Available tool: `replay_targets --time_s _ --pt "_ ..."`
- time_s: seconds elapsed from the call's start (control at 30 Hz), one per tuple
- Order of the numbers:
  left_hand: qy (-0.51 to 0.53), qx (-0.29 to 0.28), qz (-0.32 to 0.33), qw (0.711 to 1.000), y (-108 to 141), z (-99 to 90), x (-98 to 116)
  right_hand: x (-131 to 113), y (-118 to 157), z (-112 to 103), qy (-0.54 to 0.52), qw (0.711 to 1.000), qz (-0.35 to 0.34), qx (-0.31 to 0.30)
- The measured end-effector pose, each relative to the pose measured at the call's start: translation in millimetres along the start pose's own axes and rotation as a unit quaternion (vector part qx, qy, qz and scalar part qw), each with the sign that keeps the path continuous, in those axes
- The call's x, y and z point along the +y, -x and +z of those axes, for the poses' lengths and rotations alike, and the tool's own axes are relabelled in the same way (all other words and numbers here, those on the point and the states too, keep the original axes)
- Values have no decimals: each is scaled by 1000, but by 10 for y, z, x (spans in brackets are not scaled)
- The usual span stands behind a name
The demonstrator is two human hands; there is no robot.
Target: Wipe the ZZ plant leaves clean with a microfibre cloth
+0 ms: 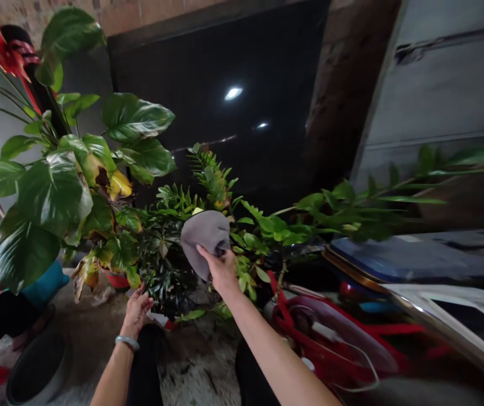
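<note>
Behind everything stands a glossy black panel (233,101), reflecting two lights. Below it spreads a broad-leaved plant (56,186) with some yellowed, browning leaves, then a smaller dark-leaved plant (169,265) at centre. The right hand (221,269) grips a soft grey cloth (205,234), bunched over the small plant's top. The left hand (137,307) (fingers loosely curled) touches its lower leaves. Pots are mostly hidden by foliage; the right side is blurred. Open floor (199,378) lies between the forearms.
</note>
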State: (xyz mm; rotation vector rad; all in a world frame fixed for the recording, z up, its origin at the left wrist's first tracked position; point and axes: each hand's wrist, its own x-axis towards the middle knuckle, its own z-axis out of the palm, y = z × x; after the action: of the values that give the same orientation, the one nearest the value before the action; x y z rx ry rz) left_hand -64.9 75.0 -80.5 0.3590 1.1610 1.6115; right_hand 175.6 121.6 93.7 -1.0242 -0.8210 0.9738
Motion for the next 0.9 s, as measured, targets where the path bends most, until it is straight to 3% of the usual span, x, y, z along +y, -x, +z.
replay_targets --time_s 0.07,0.13,0.2,0.3,0.43,0.5,0.57,0.63,0.73,0.8,0.9 --pt "-7 -3 -5 1000 -3 7 2 96 88 52 5 996 84 -16" --pt "-13 -6 -9 1000 -17 1 1 206 322 -19 28 981 170 -87" --pt "-17 -10 -13 1000 -40 -17 0 234 543 -160 39 964 206 -163" --pt "-21 -9 -16 1000 -64 -38 12 50 536 -290 8 971 179 -161" --pt "-22 -8 -10 1000 -28 -11 46 -257 0 -110 -51 998 39 -17" --pt "-23 -9 -5 1000 0 12 55 -232 -142 2 -73 996 40 9" --pt "-28 -11 -3 1000 9 20 46 -80 -31 28 -68 990 120 -12" --pt "-37 -14 -4 999 -14 10 19 99 293 -38 -36 973 218 -70" --pt "-42 -26 -2 999 -83 -16 -32 165 788 -186 -35 947 277 -158" --pt "-41 -32 2 999 -116 -18 -48 20 870 -228 -55 950 261 -164" --pt "-42 -20 0 999 -106 17 -30 -276 562 -176 -74 981 148 -96"
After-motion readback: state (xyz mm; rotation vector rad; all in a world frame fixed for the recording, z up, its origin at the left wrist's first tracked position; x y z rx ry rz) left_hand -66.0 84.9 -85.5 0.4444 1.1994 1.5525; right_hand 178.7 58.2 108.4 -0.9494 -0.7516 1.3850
